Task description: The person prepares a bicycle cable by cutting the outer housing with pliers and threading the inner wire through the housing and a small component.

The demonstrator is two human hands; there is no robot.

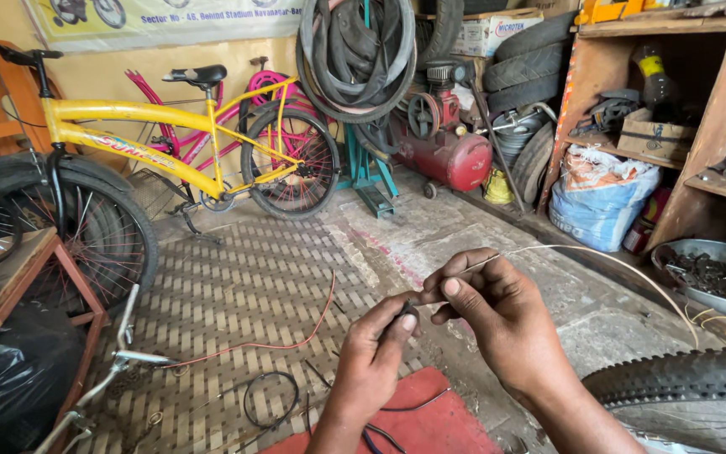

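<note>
Our right hand (497,315) pinches a thin pale cable (598,256) between thumb and forefinger, while our left hand (376,353) closes its grip on a small dark end piece (407,311). We seem to be threading them together; next needs steady alignment. The cable arcs rightward above the floor (237,277), stiff and springy.

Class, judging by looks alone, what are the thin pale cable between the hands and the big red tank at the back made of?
Thin pale cable: probably steel wire, greyish and springy, holding a wide arc. Big red tank: likely painted metal, with a glossy, dusty coat.
</note>
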